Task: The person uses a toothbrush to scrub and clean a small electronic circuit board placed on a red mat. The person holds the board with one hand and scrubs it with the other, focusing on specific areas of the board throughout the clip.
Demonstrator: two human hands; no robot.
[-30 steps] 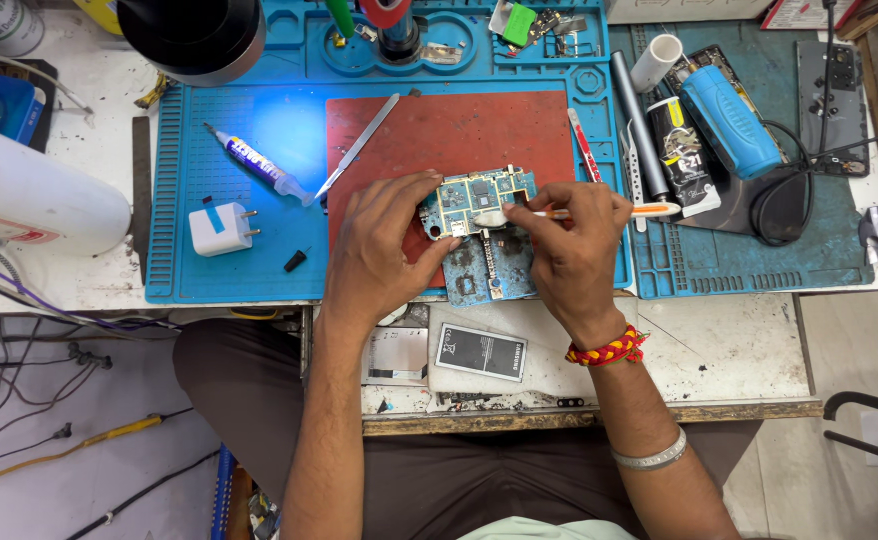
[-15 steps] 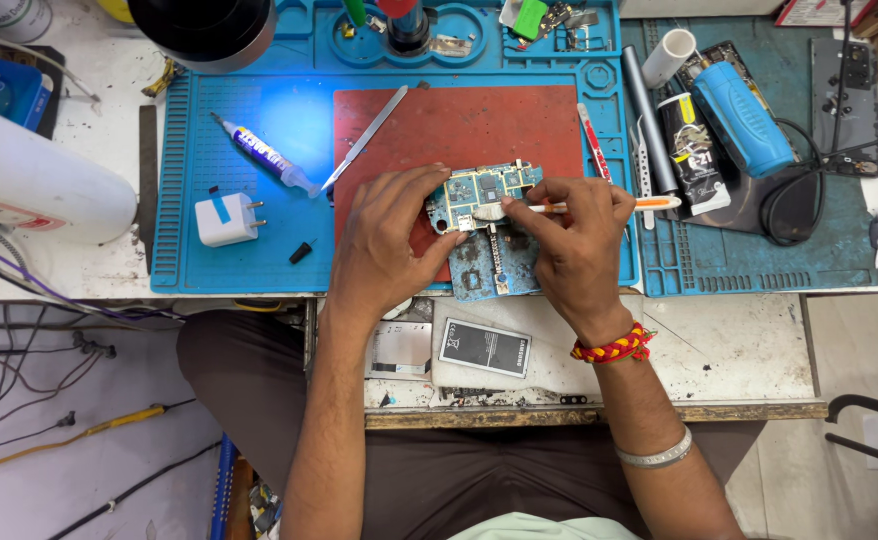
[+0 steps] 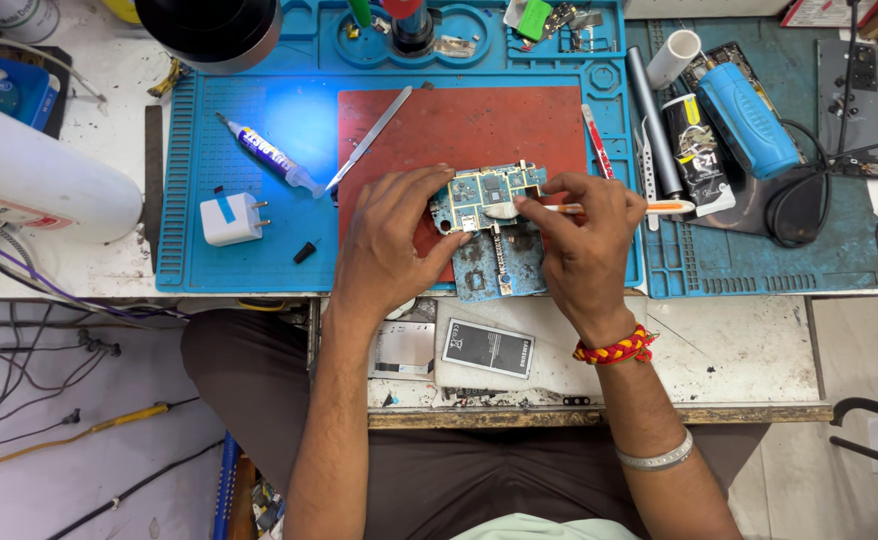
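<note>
Clutter rings the work: a white plug adapter (image 3: 231,218) and a small syringe-like tube (image 3: 267,154) lie on the blue mat (image 3: 209,260) to the left, metal tweezers (image 3: 374,134) slant across the edge of the red pad (image 3: 459,125), a big white bottle (image 3: 44,185) lies at far left, and a blue cylindrical tool (image 3: 749,120) sits with a black can at right. A flat battery (image 3: 488,348) rests on the near surface (image 3: 739,350) between the forearms. Nothing blocks the view of the work except the person's own fingers, which hide the lower left corner of the circuit board (image 3: 487,195). Since half a second ago the brush tip has moved leftward onto the board's middle, while the board stays propped over the red pad. The left hand (image 3: 389,245) pinches the board at its left edge, thumb and fingers closed on it. The right hand (image 3: 584,240) pinches a thin orange-and-white brush (image 3: 599,208) like a pen, its white tip touching the board just beside the left fingertips.
</note>
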